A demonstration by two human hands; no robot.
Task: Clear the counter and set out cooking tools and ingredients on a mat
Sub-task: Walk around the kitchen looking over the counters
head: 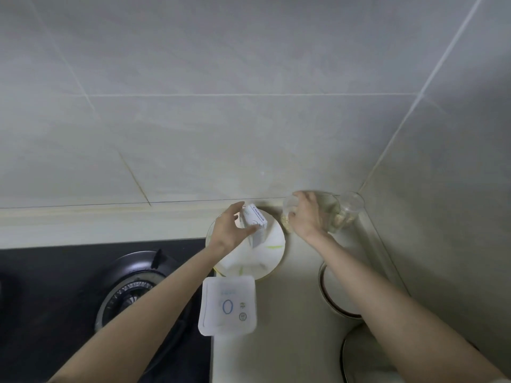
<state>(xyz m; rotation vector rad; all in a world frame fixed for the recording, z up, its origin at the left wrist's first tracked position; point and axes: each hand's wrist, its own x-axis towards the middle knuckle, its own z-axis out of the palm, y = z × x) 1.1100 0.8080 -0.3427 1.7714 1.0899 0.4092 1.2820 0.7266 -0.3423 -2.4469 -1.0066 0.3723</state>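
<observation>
My left hand (231,229) grips a small white carton (255,223) with blue print, held tilted above a white plate (260,257) at the back of the counter. My right hand (307,217) is curled around a clear plastic cup (289,214) with pale bits in its bottom, near the corner of the wall. A glass jar (333,214) with pale pieces stands right behind that hand, partly hidden by it. A second clear cup (352,204) stands in the corner itself.
A white kitchen scale (228,305) showing 0 sits in front of the plate. A black gas hob with a burner (132,286) fills the left. Two bowls (336,293) (359,355) lie under my right forearm. Tiled walls close the back and right.
</observation>
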